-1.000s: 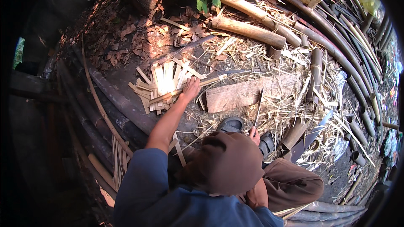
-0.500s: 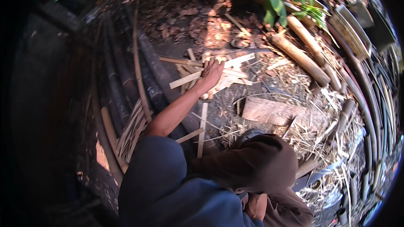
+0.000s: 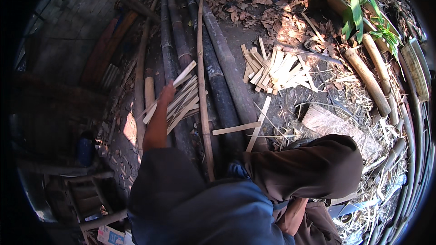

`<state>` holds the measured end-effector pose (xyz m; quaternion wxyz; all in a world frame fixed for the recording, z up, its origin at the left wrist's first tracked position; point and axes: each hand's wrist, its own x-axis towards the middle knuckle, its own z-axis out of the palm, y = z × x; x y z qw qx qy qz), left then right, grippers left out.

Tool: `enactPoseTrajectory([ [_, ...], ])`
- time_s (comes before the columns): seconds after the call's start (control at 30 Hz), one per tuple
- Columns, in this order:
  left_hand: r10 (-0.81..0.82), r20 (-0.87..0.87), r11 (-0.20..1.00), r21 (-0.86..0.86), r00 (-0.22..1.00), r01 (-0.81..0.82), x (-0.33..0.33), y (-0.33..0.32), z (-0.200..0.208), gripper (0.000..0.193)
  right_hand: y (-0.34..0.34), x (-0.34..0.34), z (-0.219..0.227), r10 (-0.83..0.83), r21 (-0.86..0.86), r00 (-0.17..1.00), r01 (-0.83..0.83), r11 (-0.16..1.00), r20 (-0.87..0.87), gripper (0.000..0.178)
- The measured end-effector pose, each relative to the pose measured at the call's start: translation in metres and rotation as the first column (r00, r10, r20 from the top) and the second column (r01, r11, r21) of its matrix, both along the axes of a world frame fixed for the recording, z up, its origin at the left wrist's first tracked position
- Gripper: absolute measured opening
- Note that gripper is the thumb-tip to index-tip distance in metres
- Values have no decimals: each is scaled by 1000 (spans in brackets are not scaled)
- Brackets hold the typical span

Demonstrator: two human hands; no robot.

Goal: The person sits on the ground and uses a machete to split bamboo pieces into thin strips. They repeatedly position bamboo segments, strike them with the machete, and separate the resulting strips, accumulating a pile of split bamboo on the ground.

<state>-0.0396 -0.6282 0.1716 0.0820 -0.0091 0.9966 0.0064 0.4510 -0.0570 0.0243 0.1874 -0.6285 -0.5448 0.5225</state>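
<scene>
My left hand (image 3: 167, 93) is closed on pale, flat bamboo strips (image 3: 185, 73), which stick out past it toward the upper right. It is over a loose bundle of similar strips (image 3: 183, 109) lying across the dark bamboo poles. How many strips are in the fingers is hard to make out. To the right, on the ground, lies a heap of short bamboo strips (image 3: 274, 70). Two more strips cross near my knee, one of them a flat strip (image 3: 236, 128). My right forearm (image 3: 293, 218) shows beside my brown trouser leg; the leg hides the fingers.
Long dark bamboo poles (image 3: 225, 59) run away from me on the left. A wooden block (image 3: 334, 124) lies among shavings at the right, near a handsaw blade (image 3: 356, 207). Cut bamboo lengths (image 3: 370, 81) and a green-leaved plant (image 3: 357, 9) stand beyond. Dry leaves cover the far ground.
My left hand has moved from the strip heap leftward to the bundle on the poles, carrying strips. The view has turned left, so the scene sits farther right.
</scene>
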Motion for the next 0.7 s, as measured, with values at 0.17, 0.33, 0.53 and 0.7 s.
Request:
enactPoseTrajectory([
  [0.17,-4,185,987,-157,983,33,43,-18,-72,63,2,8,1,-12,36,999,10,999,35,44],
  [0.33,199,22,972,124,980,-200,36,-54,-76,76,-17,2,-2,29,3,999,-29,1000,38,45],
  [0.53,30,-31,995,-92,999,-32,-9,8,-89,90,-20,4,-2,-28,31,999,27,999,19,46],
  [0.7,-273,-134,951,111,953,288,-46,16,-94,91,-18,-25,0,-70,66,997,67,996,34,47],
])
